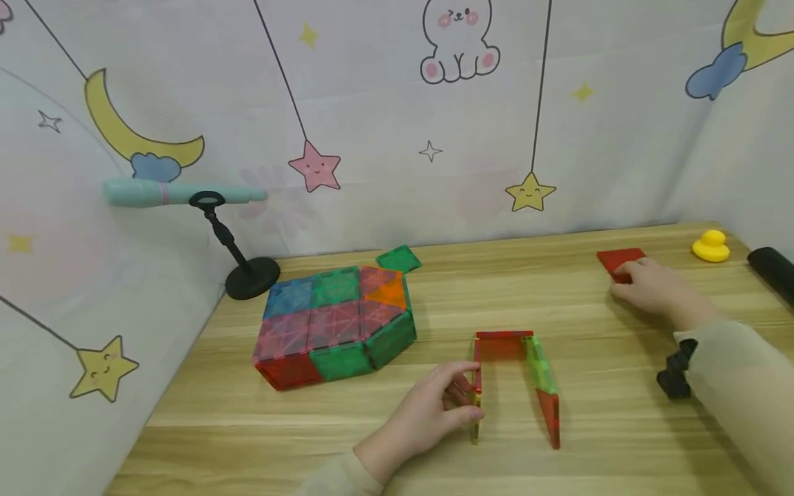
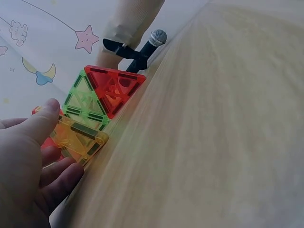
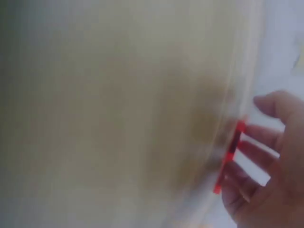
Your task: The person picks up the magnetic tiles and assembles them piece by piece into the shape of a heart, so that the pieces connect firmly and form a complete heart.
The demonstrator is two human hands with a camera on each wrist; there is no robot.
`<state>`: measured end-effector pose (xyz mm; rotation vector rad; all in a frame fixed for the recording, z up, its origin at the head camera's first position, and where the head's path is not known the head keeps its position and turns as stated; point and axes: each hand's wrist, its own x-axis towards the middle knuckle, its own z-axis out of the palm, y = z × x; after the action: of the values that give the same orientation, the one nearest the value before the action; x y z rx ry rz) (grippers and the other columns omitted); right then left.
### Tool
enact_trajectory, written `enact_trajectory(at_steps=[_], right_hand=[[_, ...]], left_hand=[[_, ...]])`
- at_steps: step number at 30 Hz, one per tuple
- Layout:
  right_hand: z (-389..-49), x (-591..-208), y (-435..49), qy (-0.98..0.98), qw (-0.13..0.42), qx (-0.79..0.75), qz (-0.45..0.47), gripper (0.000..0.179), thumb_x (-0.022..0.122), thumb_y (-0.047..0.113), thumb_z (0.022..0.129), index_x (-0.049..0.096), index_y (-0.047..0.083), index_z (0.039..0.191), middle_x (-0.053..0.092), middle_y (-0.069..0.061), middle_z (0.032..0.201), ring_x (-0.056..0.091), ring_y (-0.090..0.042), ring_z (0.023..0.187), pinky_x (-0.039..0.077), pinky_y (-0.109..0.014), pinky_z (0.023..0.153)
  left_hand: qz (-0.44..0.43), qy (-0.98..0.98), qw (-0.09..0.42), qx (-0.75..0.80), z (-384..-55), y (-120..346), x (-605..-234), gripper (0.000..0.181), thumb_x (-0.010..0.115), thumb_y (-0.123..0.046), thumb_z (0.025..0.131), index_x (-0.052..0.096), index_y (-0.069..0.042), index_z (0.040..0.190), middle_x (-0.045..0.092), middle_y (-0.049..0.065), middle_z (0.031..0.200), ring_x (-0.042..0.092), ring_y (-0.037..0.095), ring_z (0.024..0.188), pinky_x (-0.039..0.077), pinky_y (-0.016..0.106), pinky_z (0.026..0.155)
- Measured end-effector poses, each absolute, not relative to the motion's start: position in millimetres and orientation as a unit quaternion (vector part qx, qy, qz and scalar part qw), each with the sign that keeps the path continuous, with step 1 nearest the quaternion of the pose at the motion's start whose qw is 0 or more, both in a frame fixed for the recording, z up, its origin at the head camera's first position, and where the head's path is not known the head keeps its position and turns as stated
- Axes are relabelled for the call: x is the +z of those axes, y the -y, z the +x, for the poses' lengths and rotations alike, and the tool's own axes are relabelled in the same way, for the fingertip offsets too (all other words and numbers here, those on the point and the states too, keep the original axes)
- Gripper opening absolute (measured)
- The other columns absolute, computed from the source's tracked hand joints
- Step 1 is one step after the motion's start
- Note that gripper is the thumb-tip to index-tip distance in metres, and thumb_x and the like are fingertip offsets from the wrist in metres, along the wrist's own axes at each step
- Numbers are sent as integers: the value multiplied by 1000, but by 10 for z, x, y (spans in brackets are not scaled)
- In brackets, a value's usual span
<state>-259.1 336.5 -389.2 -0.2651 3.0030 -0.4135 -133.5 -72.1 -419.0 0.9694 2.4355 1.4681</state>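
Note:
In the head view, upright see-through magnetic tiles form a three-sided frame: a red back tile, a right side with a green triangle tile and a red triangle tile, and a left side with a yellow tile. My left hand touches the outside of that left side with thumb and fingertips apart. At the far right, my right hand is at a flat red tile. In the blurred right wrist view its fingers touch the red tile, while the thumb stands away.
A low block of coloured tiles stands left of the frame, with a loose green tile behind it. A black stand holds a pale-green tube. A yellow duck and a black microphone are at the right.

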Motion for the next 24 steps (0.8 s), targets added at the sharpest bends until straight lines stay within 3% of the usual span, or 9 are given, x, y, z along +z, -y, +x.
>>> enact_trajectory(at_steps=[3,7,12,18,24], right_hand=[[-2447,-3889,-3250,-982,28,-149,-111,48,56,39,91,58,-2,115,40,-35,125,38,-58,109,30,-67,88],[-2332,-3898,-3118,-978,16,-167,-122,46,62,44,88,58,3,108,41,-32,123,46,-51,102,37,-60,84],[-2307,-3934,-2948,-976,-8,-142,-166,34,73,35,79,56,8,91,54,-24,98,52,-39,86,42,-48,74],[-2234,-3759,-2710,-967,-5,-181,-181,43,75,31,73,54,6,100,58,-6,89,51,-24,78,40,-36,68],[-1889,-3351,-2208,-926,-50,-207,-311,43,76,25,71,59,9,107,60,3,98,56,-17,90,47,-39,76]], left_hand=[[321,-811,68,484,-1334,710,-4182,55,70,-19,84,47,-14,133,54,-1,100,58,5,87,49,20,72],[317,-812,68,486,-1338,715,-4181,55,70,-19,84,47,-13,134,54,-1,100,59,7,88,50,21,73],[326,-813,68,478,-1359,720,-4198,53,66,-21,86,47,-14,135,56,0,101,58,7,89,49,21,74],[331,-811,66,477,-1362,712,-4214,51,65,-19,87,48,-13,135,57,1,101,58,6,89,49,21,73],[324,-807,72,489,-1349,716,-4200,51,65,-20,87,48,-14,135,58,0,101,59,6,89,50,22,72]])
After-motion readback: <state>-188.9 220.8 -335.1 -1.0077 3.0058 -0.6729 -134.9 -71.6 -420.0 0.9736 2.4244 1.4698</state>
